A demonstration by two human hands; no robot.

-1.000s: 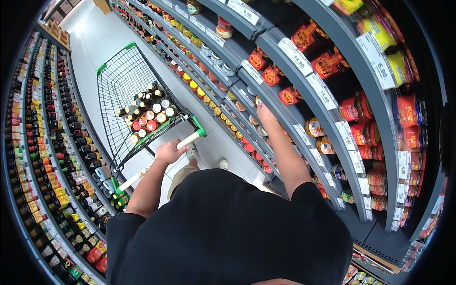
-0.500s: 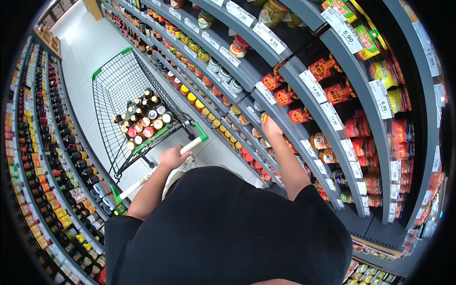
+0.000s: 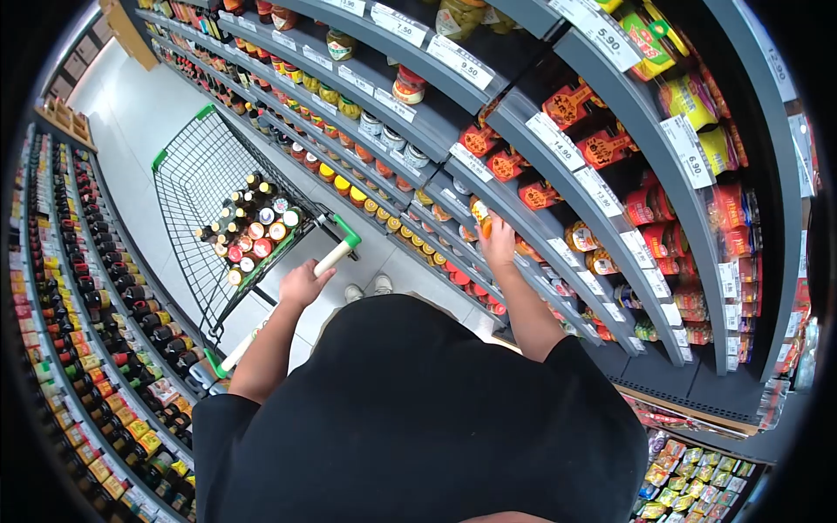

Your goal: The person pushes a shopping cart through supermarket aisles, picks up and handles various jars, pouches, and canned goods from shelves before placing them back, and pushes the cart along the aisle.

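Note:
My left hand is closed around the pale handle of a shopping cart, near its green end. In the cart's wire basket stand several dark bottles and lidded jars with red, white and green tops. At the right shelves, my right hand grips a small jar with an orange-yellow label. It is held just in front of the shelf edge; its contents are too small to make out.
On the right, curved-looking shelves carry jars, red packets and price tags. Bottle-filled shelves line the left side. A pale tiled floor runs between them. My shoes show below, and packets fill a low display at bottom right.
The jar in my right hand has come out from the shelf and shows more fully. My view has shifted, with the cart slightly further left. My left hand stays on the handle.

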